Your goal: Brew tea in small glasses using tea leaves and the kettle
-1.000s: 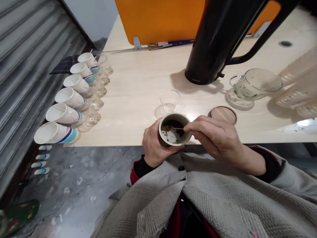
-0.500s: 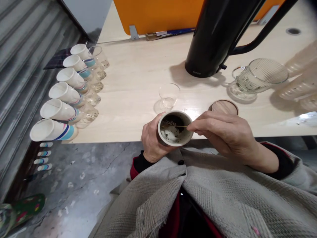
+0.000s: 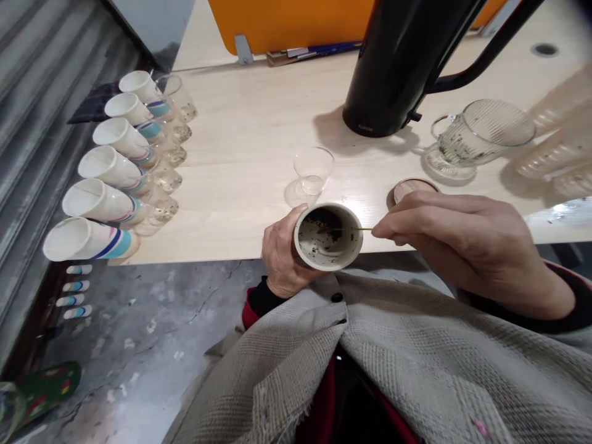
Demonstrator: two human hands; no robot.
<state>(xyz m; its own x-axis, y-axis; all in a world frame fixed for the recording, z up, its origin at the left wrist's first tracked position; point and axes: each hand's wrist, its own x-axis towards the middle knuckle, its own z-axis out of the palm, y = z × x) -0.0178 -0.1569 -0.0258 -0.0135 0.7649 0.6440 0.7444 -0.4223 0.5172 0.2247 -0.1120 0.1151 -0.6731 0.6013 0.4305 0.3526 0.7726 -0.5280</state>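
My left hand (image 3: 284, 256) is wrapped round a pale round canister (image 3: 301, 256), tilted so its open mouth faces me. Dark loose bits like tea leaves (image 3: 326, 219) cling to its inside wall and lie at the bottom. Between thumb and fingers, my right hand (image 3: 457, 240) pinches a thin gold-coloured stick (image 3: 361, 229). The stick's far end reaches inside the canister; its shape is hard to make out among the leaves. Just beyond the canister stands a clear plastic cup (image 3: 314, 169). A round wooden lid (image 3: 414, 185) lies behind my right hand, partly covered by it.
A black kettle (image 3: 377, 80) stands at the back, beside a ribbed glass mug (image 3: 485, 139) with leaves in it. Stacked clear cups (image 3: 555, 142) lie at the right. Several paper cups (image 3: 76, 237) line the left edge, with clear cups (image 3: 161, 206) holding leaves alongside.
My right hand has drawn back to the right, pulling the stick partly out so more of it shows. My left hand still holds the canister in about the same place.
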